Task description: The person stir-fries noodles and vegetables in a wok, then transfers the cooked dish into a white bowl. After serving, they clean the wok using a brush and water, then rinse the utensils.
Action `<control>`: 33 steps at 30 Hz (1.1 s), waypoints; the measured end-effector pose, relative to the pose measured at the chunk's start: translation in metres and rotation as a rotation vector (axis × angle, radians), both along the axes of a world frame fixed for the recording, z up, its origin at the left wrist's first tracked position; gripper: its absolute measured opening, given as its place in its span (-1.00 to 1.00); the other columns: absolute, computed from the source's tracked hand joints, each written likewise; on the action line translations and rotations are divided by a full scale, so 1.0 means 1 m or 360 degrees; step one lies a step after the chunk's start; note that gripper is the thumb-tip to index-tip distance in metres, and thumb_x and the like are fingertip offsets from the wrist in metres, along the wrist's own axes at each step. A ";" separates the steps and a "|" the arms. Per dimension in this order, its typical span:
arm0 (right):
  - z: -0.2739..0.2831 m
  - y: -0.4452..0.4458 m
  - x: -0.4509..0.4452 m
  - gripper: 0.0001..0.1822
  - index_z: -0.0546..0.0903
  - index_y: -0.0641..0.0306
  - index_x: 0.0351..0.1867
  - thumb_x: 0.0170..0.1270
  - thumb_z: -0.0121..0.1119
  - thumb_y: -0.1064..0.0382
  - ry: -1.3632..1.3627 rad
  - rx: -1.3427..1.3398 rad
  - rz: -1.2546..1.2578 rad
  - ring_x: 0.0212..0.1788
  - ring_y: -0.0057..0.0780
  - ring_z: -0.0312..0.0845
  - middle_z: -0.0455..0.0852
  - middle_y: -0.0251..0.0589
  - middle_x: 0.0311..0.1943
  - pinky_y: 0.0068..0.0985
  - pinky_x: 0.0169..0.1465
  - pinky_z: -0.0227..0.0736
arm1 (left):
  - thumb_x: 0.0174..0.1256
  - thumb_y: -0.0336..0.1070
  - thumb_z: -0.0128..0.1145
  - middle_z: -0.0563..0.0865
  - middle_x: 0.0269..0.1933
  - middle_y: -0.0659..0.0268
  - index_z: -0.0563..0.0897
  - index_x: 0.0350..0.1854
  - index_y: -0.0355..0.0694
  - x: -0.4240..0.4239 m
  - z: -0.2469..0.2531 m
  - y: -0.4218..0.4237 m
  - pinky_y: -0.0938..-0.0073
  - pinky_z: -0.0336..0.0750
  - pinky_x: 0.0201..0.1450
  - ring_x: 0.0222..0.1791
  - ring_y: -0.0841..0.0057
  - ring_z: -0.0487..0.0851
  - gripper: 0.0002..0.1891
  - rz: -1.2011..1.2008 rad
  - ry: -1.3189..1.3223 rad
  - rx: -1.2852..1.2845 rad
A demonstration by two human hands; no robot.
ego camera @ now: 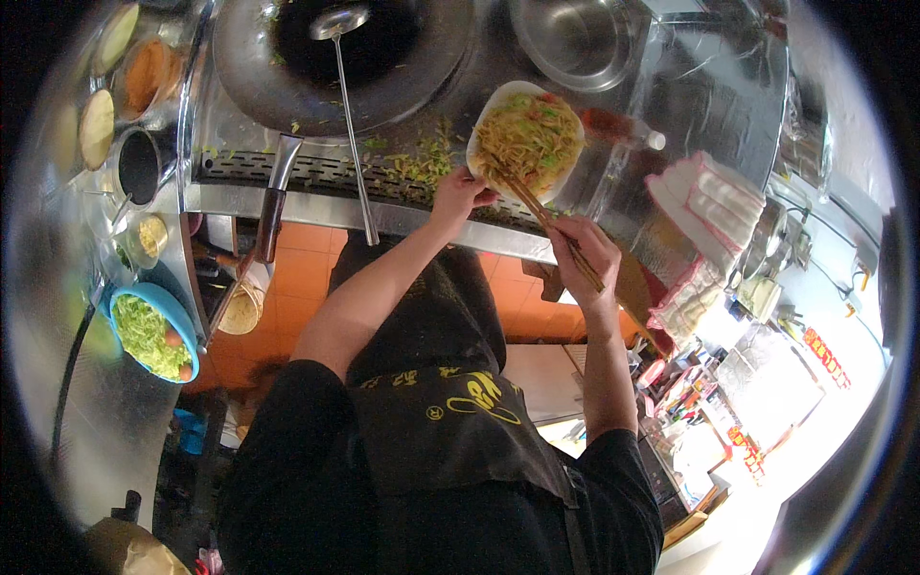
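Note:
A white plate (pixel 472 154) heaped with fried noodles (pixel 528 136) and shredded vegetables is at the front of the steel stove top. My left hand (pixel 460 201) grips the plate's near left rim. Long wooden chopsticks (pixel 532 201) are held in my right hand (pixel 588 259), their tips in the near side of the noodles. Left of the plate, a metal ladle (pixel 345 100) rests with its bowl over the large wok (pixel 244 79) and its handle reaching past the front edge. Scraps of greens (pixel 424 158) litter the stove around the slotted drain (pixel 302 169).
A capped bottle with red liquid (pixel 611 128) lies right of the plate, near folded cloths (pixel 708 208). A steel pot (pixel 575 43) stands behind. On the left are seasoning containers (pixel 144 79) and a blue bowl of chopped greens (pixel 151 334). A dark-handled utensil (pixel 273 215) overhangs the edge.

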State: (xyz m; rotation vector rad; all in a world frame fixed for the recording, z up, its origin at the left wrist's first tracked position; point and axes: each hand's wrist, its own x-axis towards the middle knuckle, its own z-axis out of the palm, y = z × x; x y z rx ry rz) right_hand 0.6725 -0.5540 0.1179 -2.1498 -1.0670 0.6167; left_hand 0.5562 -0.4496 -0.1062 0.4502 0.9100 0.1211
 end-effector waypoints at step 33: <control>-0.066 0.012 0.031 -0.90 0.65 0.40 -0.20 0.42 0.33 0.39 0.0075 0.0108 -0.0267 -0.33 -0.57 0.72 0.73 -0.19 -0.37 -0.60 -0.25 0.54 | 0.54 -0.38 0.12 0.73 -0.15 0.20 0.59 0.06 -0.42 0.005 -0.003 0.056 0.33 0.75 -0.14 -0.16 0.44 0.74 -0.78 -0.0280 0.0120 0.0585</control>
